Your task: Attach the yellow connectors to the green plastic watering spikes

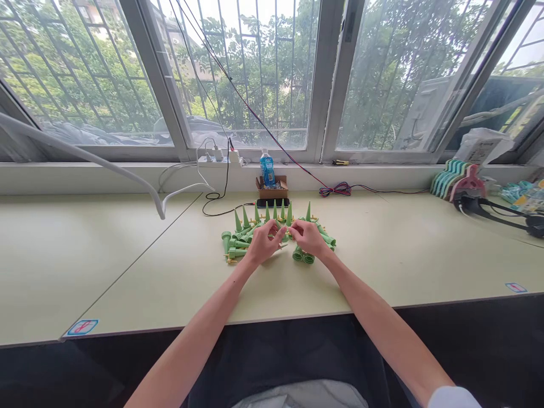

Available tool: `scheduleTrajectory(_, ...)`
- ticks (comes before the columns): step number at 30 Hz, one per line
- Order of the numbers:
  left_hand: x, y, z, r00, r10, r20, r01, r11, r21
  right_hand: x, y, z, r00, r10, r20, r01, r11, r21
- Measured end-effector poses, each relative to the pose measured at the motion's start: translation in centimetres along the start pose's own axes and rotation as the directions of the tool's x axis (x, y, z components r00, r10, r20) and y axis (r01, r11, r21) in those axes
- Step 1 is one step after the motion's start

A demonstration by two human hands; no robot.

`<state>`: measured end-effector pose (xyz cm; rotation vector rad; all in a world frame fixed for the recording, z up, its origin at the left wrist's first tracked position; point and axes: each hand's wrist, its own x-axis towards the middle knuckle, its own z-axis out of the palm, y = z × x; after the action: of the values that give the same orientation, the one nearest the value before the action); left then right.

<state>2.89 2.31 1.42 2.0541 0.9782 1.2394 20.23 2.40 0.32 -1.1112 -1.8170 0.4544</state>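
On the table (170, 272), the left hand (265, 240) and right hand (308, 237) meet nearly fingertip to fingertip, fingers curled inward; I cannot tell whether either is clamped on a piece. Upright green cones (267, 213) stand from 11 to 1 o'clock of them. Loose green pieces (238, 253) lie at 9 o'clock of the left hand, hollow green ends (298, 256) at 6 o'clock of the right.

Pale table (403, 243) below grey-framed windows (255, 90); daylight, trees (382, 68) outside
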Motion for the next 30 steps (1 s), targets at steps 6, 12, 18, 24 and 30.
scheduleTrajectory(6,0.0,0.1,-0.1,1.000,-0.013,0.028,0.016,0.993,-0.115,0.0,-0.1,-0.1,0.999,0.024,-0.023,-0.023,1.000,0.019)
scheduleTrajectory(12,0.3,-0.2,0.1,0.996,-0.086,0.038,0.095,0.905,-0.414,0.0,-0.5,-0.4,0.997,0.059,-0.052,-0.056,0.998,0.041)
scheduleTrajectory(18,0.9,0.0,-0.1,0.970,-0.242,0.001,0.192,0.767,-0.612,0.1,-0.6,-0.4,0.996,0.071,-0.058,-0.066,0.994,0.086)
scheduleTrajectory(24,1.1,0.1,-0.6,0.961,-0.275,0.022,0.227,0.743,-0.630,0.0,-0.7,-0.4,0.996,0.069,-0.058,-0.063,0.992,0.108)
scheduleTrajectory(30,1.0,0.4,-0.6,0.959,-0.282,-0.020,0.236,0.837,-0.494,0.0,-0.9,-0.5,0.997,0.057,-0.049,-0.050,0.991,0.125)
